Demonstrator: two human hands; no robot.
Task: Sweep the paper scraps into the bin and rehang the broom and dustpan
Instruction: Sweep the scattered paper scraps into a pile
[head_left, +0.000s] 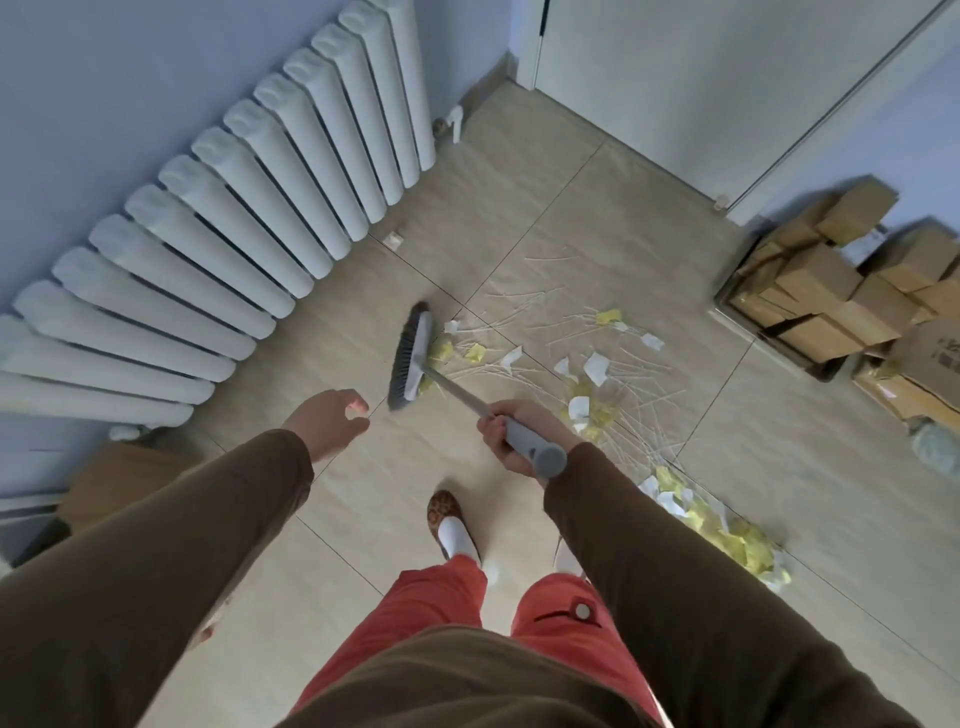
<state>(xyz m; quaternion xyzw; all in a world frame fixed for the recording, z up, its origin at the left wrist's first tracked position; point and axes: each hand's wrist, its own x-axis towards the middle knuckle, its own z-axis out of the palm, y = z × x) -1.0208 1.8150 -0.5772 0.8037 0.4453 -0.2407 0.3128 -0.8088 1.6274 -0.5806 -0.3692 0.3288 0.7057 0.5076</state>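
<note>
One hand does the work: the right hand (511, 434) is wrapped around the grey grip of the broom (457, 387), high on the handle, probably for reach and leverage. The left hand (332, 423) hangs free, fingers loosely curled, holding nothing. The broom head (410, 356) rests on the floor (597, 208) at the left edge of the paper scraps (587, 374), apparently to drag them toward the heap (722, 535) by the right leg. No bin or dustpan shows.
</note>
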